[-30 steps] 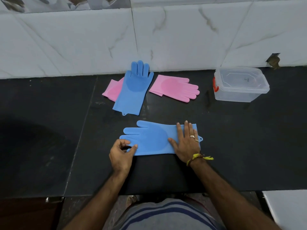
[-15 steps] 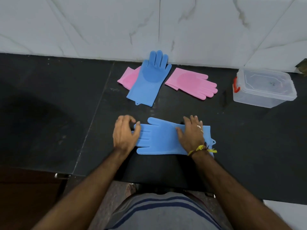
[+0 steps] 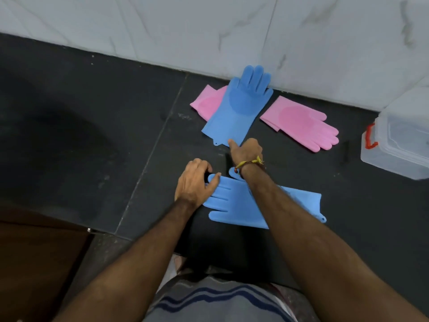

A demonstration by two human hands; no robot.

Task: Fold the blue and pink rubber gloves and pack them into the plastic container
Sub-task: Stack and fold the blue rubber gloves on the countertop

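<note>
Black counter [image 3: 69, 140] fills the view, white marble wall behind it. Plastic container [image 3: 399, 145], lid on, red latch facing me, sits well off to the right of my right hand, nothing packed in it that I can see. Near blue glove [image 3: 234, 203] lies flat right in front of me, fingers pointing left, cuff out to the right under my right forearm. Far blue glove [image 3: 236, 110] lies just beyond my right hand, fingers toward the wall, and covers the middle of a pink glove whose cuff end [image 3: 209, 103] pokes out left of it. Pink glove [image 3: 306, 126] with its fingers showing lies to the right of that hand. Left hand [image 3: 195, 182] rests curled on the near glove's fingertips, thumb pressing them down, a loose pin and not a real grip. Right hand [image 3: 247, 149] reaches forward, thumb touching the far blue glove's cuff edge; fingers are curled under, so I cannot tell if it has pinched the cuff. Step, my read: fetching the second blue glove, no fold made. Next move calls for a firm pinch on that cuff and a drag back without pulling the pink one along.
</note>
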